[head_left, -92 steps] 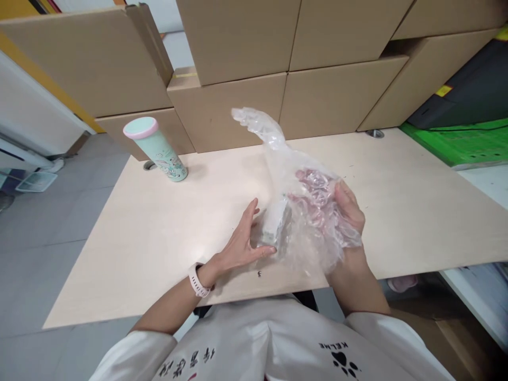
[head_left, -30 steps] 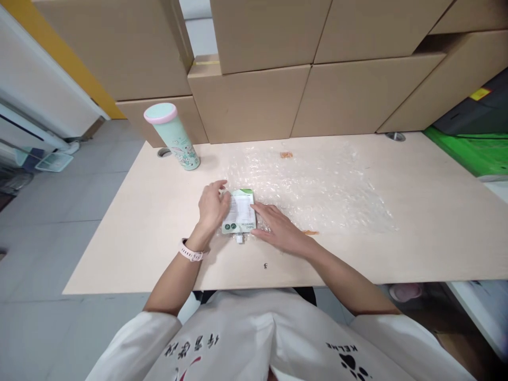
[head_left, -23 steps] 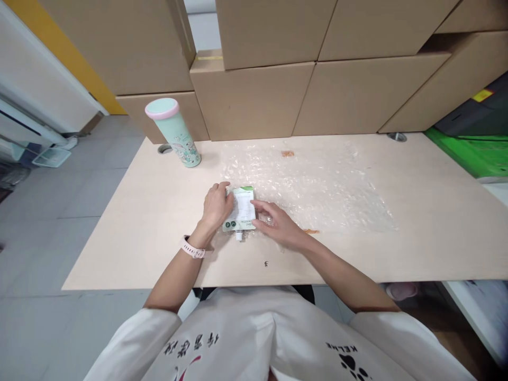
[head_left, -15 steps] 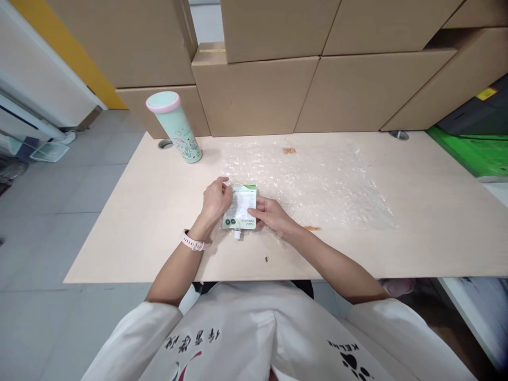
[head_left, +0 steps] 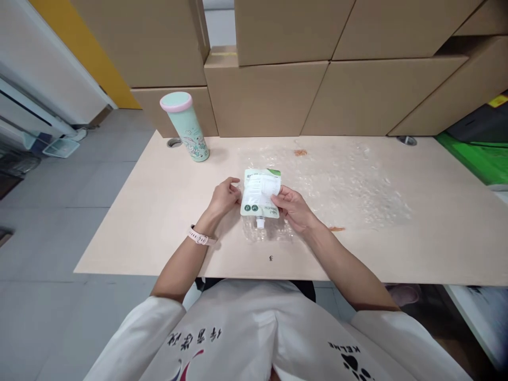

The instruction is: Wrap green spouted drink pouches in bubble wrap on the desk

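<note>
My right hand (head_left: 296, 210) grips a white and pale-green spouted pouch (head_left: 260, 191) by its right edge, thumb on top. The pouch is raised a little over the bubble wrap, its capped spout pointing toward me. Along the left edge of the clear bubble wrap (head_left: 337, 185), my left hand (head_left: 226, 197) has its fingers curled and seems to pinch the film. That hand is just left of the pouch, apart from it. The film spreads flat to the right and also shows beneath the pouch.
A mint tumbler (head_left: 189, 129) with a pink-rimmed lid stands at the back left of the wooden table (head_left: 135, 222). Stacked cardboard boxes (head_left: 265, 100) line the back edge. Brown tape pieces (head_left: 300, 152) lie on the film. A green item (head_left: 468, 159) is at the far right.
The pouch has come up off the wrap and moved right in my right hand. My left hand has come away from the pouch's left side. The view has shifted slightly.
</note>
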